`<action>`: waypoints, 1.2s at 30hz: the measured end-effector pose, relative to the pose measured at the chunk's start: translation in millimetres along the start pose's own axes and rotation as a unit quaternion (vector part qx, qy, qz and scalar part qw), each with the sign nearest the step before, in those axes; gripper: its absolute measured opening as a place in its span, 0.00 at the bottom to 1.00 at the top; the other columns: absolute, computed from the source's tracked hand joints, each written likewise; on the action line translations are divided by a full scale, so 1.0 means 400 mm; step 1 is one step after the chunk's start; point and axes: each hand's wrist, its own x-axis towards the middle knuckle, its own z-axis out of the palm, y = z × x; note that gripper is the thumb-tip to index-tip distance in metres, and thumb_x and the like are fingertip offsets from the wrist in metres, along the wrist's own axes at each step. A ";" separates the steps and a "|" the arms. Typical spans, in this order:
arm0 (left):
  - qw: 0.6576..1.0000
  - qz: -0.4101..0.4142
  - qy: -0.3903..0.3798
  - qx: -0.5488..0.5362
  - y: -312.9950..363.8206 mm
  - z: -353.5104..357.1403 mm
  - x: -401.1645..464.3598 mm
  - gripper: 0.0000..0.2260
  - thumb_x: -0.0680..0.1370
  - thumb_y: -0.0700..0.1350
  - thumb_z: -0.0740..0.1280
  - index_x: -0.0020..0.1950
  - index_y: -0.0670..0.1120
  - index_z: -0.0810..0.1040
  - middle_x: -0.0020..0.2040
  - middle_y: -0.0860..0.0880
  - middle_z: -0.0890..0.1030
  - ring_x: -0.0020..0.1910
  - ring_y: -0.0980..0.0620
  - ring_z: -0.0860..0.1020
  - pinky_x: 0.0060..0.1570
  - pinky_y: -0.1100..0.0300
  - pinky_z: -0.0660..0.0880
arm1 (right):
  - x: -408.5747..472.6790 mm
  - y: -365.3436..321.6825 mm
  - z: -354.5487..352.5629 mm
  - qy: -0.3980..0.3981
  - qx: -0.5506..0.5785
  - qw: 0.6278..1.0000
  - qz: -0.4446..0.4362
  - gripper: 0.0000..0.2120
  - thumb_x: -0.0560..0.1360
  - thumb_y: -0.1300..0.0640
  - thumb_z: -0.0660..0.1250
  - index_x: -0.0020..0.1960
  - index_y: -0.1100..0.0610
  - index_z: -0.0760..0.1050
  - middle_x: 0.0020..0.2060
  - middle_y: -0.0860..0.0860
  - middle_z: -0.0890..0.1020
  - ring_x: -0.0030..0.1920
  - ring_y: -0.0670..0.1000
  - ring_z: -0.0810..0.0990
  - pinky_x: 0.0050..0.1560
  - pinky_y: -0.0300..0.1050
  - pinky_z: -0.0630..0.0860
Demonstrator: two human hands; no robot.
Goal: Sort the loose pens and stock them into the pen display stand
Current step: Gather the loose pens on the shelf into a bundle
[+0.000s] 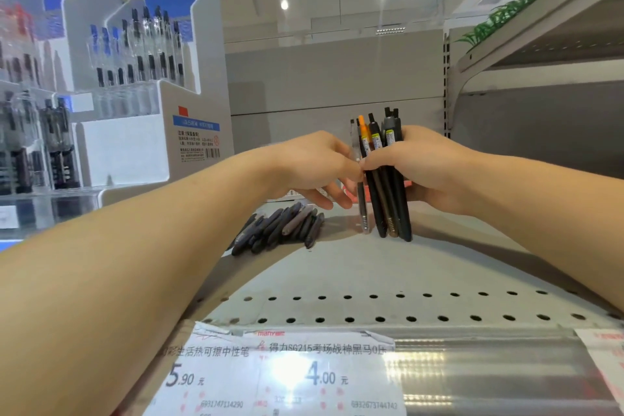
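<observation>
Where the two hands meet above the grey perforated shelf (337,280), the right hand (425,169) grips an upright bundle of pens (385,179) (mostly black, one with an orange top), tips resting on the shelf. Left hand (317,169): thumb and forefinger pinch a clear-barrelled pen (362,209) at the bundle's left edge, the other fingers loosely extended. Pile of dark loose pens (280,226): lying flat on the shelf, just below and left of the left hand. White pen display stand (135,145): far left, well apart from the hands, its tiered compartments holding rows of upright clear pens with black or blue parts. Price labels (287,378): along the shelf's front edge.
</observation>
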 end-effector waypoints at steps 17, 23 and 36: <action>0.947 0.010 0.045 0.319 -0.009 -0.014 0.011 0.12 0.79 0.54 0.66 0.60 0.53 0.81 0.48 0.54 0.83 0.43 0.56 0.80 0.46 0.59 0.74 | -0.001 0.001 0.004 0.006 -0.008 1.000 -0.004 0.08 0.75 0.64 0.73 0.50 0.58 0.75 0.30 0.51 0.83 0.31 0.46 0.85 0.33 0.44 0.81; 0.893 -0.066 -0.071 0.439 -0.040 0.031 0.028 0.23 0.79 0.60 0.66 0.67 0.47 0.78 0.62 0.46 0.81 0.60 0.46 0.78 0.65 0.50 0.73 | -0.006 -0.001 0.007 0.011 -0.013 1.000 0.006 0.11 0.75 0.61 0.74 0.53 0.55 0.74 0.38 0.53 0.84 0.32 0.44 0.85 0.33 0.43 0.79; 0.990 -0.060 -0.005 0.126 -0.003 0.008 0.027 0.26 0.78 0.42 0.69 0.75 0.50 0.68 0.41 0.49 0.83 0.28 0.55 0.83 0.30 0.63 0.79 | -0.002 0.002 -0.001 -0.005 -0.038 0.999 0.001 0.09 0.75 0.61 0.73 0.53 0.56 0.77 0.43 0.55 0.86 0.41 0.50 0.87 0.46 0.53 0.84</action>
